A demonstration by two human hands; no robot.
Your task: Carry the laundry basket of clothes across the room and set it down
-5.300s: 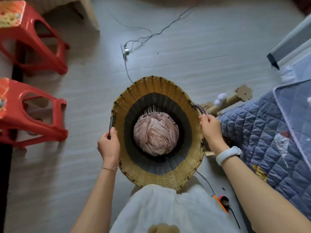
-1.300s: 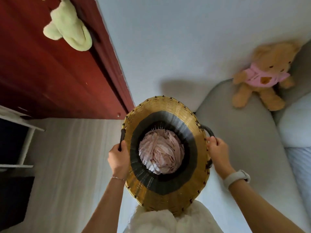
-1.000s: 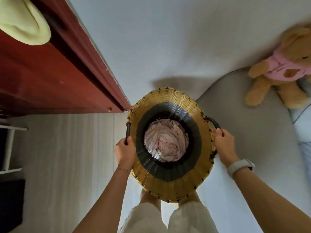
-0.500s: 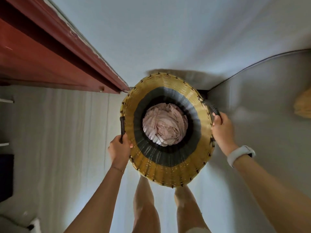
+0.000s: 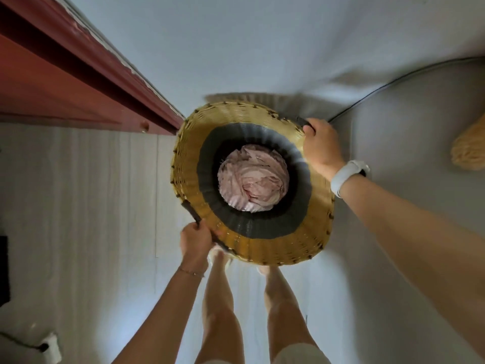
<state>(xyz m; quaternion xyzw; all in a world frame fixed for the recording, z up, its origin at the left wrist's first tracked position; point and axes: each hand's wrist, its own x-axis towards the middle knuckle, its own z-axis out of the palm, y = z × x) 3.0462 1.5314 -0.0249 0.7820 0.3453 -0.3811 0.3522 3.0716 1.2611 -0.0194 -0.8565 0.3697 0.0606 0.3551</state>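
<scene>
A round woven laundry basket (image 5: 275, 245), yellow at the rim with a dark band lower inside, fills the middle of the view. Crumpled pink clothes (image 5: 253, 177) lie at its bottom. My left hand (image 5: 195, 239) grips the black handle on the basket's near-left side. My right hand (image 5: 321, 147), with a white watch on the wrist, holds the black handle at the far right. The basket sits low, close to the pale wall and the floor, in front of my bare legs. Its underside is hidden, so I cannot tell whether it touches the floor.
A red wooden door frame (image 5: 86, 72) runs diagonally at the upper left, ending beside the basket. A grey cushioned seat (image 5: 409, 132) lies to the right, with part of a tan plush toy (image 5: 469, 151) at its edge. Pale plank floor (image 5: 84, 206) spreads to the left.
The basket has turned clockwise and gone lower toward the wall corner. My left hand moved nearer to me, my right hand farther away. The plush toy slid to the right edge.
</scene>
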